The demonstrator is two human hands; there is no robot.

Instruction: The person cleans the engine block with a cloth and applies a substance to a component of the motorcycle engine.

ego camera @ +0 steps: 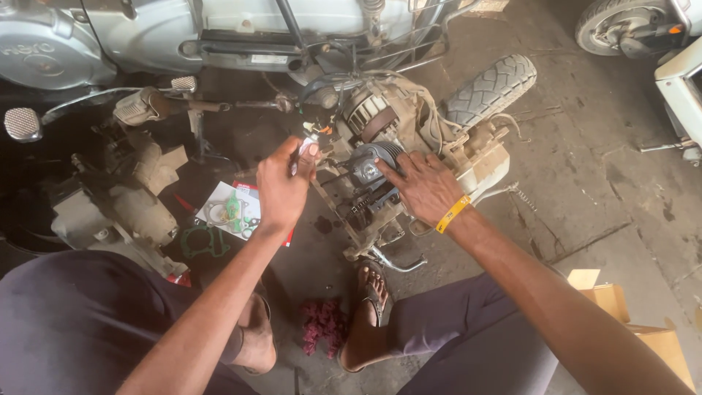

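Fingers of the right hand point(426, 186) lie flat on the engine cylinder point(369, 167) (gripping nothing); left hand point(284, 186) pinches a small part point(306, 148).

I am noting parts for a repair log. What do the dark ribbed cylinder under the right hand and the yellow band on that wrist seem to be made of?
The dark ribbed cylinder looks like cast metal: stiff fins, dull grey sheen. The yellow band seems rubber or plastic: smooth, matte, snug.
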